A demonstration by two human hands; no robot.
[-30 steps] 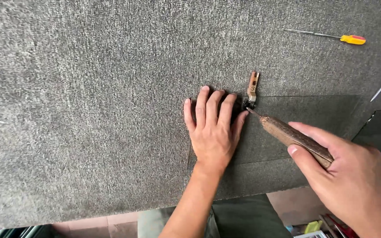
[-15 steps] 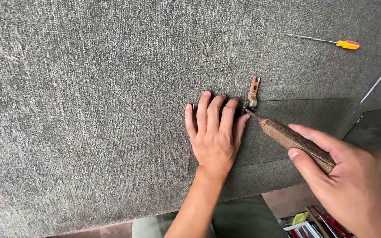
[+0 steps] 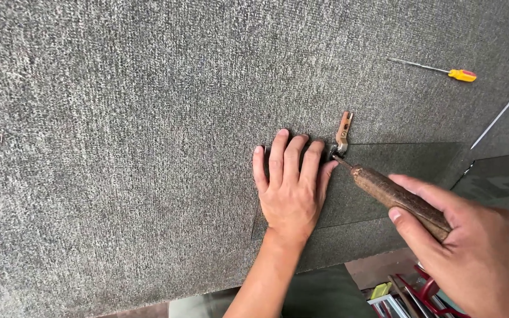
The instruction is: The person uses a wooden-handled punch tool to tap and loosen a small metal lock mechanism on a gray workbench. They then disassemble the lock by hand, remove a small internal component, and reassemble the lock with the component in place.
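Hands: left [image 3: 290, 188] flat on glass sheet [image 3: 396, 162], right [image 3: 478, 247] gripping cutter [image 3: 399, 197].

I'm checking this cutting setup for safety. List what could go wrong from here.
1. The left hand lies flat on the glass pane with its fingertips right beside the glass cutter; a slip might nick them.
2. The right hand grips only the far end of the wooden handle, so control of the tip may be poor.
3. The pane's corner nears the grey carpet edge and could overhang.
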